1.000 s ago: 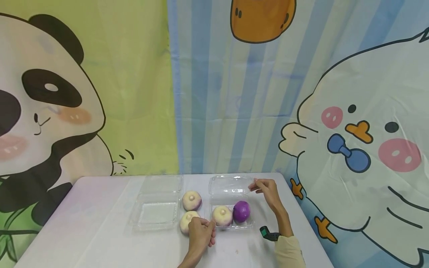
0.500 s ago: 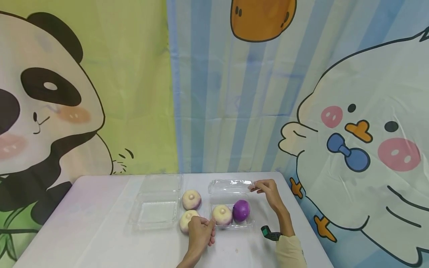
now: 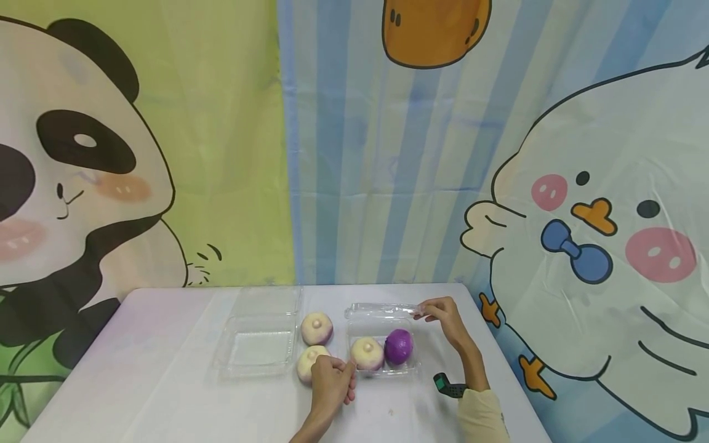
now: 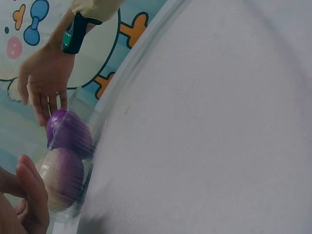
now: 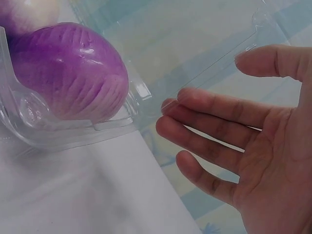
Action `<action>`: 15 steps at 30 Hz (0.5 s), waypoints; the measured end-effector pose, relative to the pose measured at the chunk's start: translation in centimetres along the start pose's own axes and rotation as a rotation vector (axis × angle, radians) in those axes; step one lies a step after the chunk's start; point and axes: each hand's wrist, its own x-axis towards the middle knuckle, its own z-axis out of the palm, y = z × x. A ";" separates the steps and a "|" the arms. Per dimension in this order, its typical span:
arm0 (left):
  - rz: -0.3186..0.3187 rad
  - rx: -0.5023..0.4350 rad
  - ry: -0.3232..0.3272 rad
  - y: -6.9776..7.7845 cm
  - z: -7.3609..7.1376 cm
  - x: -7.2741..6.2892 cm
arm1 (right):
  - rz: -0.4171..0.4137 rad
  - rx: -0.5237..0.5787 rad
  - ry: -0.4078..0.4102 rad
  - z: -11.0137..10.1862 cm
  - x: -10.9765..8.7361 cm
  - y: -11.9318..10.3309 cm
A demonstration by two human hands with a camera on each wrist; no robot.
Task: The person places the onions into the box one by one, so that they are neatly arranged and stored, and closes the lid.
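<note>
In the head view, a clear hinged plastic box point(image 3: 388, 374) holds a cream-and-purple turnip-like vegetable point(image 3: 367, 354) and a glossy purple one point(image 3: 399, 346), side by side. Its lid point(image 3: 382, 310) is tilted up at the back. My right hand point(image 3: 443, 317) touches the lid's right end; the right wrist view shows its fingers point(image 5: 214, 105) fairly straight, thumb apart, against the clear edge. My left hand point(image 3: 332, 383) pinches the box's front left corner with thumb and forefinger, though the contact is partly hidden in the left wrist view.
Left of the box lie two more cream-and-purple vegetables, one behind point(image 3: 317, 328) and one point(image 3: 311, 364) partly behind my left hand. A second clear box point(image 3: 260, 351) stands open farther left. A printed curtain point(image 3: 354, 154) hangs behind the white table point(image 3: 166, 394).
The lid has swung up from lying back, its outline narrowing in the head view, as my right hand moves slightly toward me with it. My left hand stays at the corner.
</note>
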 end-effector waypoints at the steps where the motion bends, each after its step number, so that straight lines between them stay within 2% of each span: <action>1: -0.002 -0.002 0.000 0.0 0.0 0.0 | 0.001 -0.002 0.003 0.0 -0.1 0.0; 10: -0.004 -0.008 -0.003 -0.1 0.0 0.0 | -0.003 0.033 -0.010 -0.1 -0.6 0.0; 15: -0.012 -0.009 0.000 0.0 0.0 0.0 | 0.013 0.011 -0.004 -0.1 -0.9 -0.3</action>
